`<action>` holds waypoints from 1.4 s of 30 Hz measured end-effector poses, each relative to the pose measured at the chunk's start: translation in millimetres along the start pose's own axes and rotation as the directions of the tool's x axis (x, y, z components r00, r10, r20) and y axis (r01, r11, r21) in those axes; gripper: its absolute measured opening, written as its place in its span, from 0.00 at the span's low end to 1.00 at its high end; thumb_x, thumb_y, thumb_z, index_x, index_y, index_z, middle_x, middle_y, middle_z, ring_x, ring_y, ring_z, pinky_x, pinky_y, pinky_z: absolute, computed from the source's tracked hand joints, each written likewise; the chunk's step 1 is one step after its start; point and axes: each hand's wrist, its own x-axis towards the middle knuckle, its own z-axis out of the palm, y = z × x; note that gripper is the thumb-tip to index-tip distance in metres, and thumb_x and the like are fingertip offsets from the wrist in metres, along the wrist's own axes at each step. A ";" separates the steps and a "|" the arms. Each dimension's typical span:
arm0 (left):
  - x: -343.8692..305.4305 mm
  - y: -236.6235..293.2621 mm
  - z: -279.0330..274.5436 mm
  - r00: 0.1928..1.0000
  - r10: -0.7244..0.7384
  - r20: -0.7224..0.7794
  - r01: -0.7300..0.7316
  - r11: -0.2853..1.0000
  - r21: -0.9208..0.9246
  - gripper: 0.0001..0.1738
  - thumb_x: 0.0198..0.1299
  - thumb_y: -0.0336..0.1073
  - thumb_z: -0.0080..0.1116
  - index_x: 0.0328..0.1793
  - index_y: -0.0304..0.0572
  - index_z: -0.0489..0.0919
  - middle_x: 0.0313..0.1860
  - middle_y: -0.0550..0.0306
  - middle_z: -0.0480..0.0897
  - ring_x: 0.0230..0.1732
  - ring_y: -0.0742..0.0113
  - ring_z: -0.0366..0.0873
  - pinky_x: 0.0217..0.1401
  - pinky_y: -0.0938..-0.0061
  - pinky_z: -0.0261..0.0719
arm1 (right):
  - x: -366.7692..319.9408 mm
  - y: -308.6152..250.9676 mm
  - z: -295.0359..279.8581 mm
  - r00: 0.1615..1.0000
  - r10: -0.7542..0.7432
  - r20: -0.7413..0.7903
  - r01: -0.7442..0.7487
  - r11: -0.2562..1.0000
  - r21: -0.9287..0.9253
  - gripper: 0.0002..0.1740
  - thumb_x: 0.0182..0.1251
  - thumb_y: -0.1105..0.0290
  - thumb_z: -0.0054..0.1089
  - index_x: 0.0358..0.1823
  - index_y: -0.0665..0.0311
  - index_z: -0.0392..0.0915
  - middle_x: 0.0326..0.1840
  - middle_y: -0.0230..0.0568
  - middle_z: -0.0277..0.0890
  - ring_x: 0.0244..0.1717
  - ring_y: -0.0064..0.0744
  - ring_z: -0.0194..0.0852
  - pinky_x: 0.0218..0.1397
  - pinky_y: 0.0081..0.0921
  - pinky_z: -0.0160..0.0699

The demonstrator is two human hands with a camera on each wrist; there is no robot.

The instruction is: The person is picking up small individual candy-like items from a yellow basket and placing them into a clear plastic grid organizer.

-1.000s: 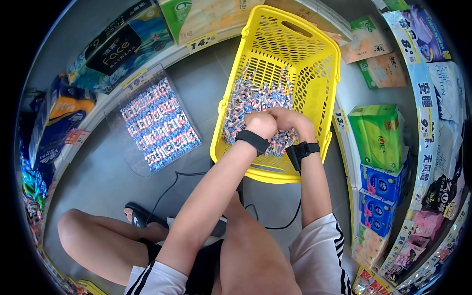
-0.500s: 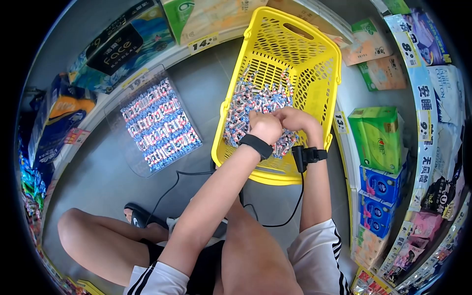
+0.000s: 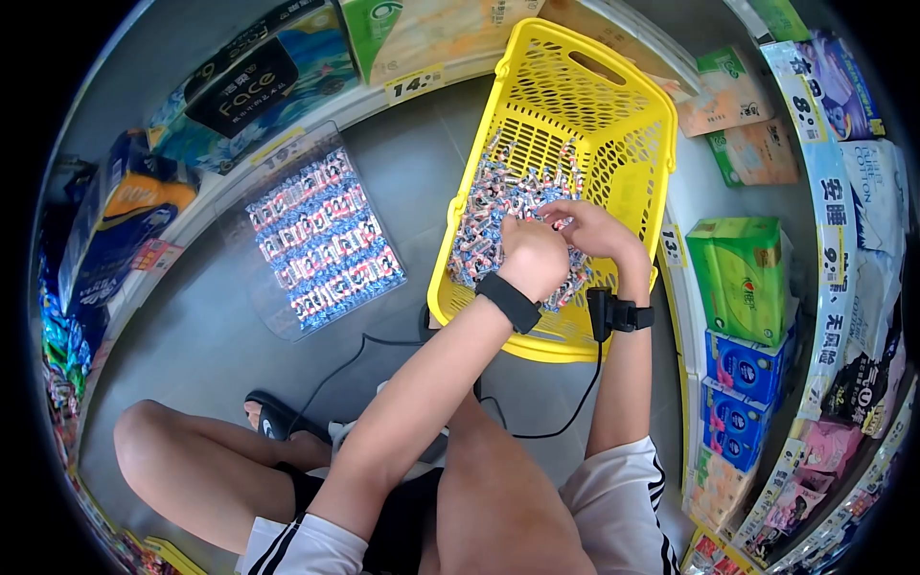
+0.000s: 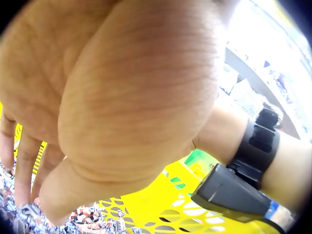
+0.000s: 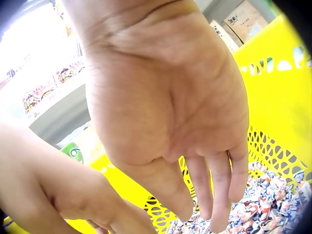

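A yellow plastic basket (image 3: 623, 182) stands in front of me, a heap of small wrapped candies (image 3: 494, 196) over its bottom. Both hands are inside it, low over the heap. My left hand (image 3: 537, 257) points downward; in the left wrist view its fingers (image 4: 25, 175) are mostly straight, tips among the candies, with the thumb beside them. My right hand (image 3: 604, 233) hangs just to its right, fingers (image 5: 219, 185) loosely extended toward the candies, nothing visible in its palm. In the right wrist view the left hand (image 5: 83, 195) shows close beside it.
Left of the basket, a clear tray (image 3: 393, 273) on the grey floor holds candies in neat rows. Shelves with tissue packs (image 3: 736, 278) curve round the right side and back. A black cable (image 3: 565, 422) runs under the arms. My bent knee (image 3: 144, 431) is at the lower left.
The hands, close together at first, have drawn slightly apart; the right hand has shifted right and its fingers now show. The whole head view has swung a little, moving basket and tray rightward.
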 end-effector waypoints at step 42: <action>-185.0 -132.5 -73.5 0.617 -0.542 -0.571 0.039 0.746 -0.665 0.11 0.66 0.20 0.61 0.53 0.30 0.83 0.46 0.36 0.86 0.48 0.34 0.85 0.52 0.49 0.82 | 3.9 -235.0 79.1 0.869 -0.469 -0.157 0.450 0.881 -0.145 0.08 0.67 0.78 0.64 0.44 0.72 0.87 0.37 0.51 0.82 0.38 0.46 0.85 0.45 0.36 0.83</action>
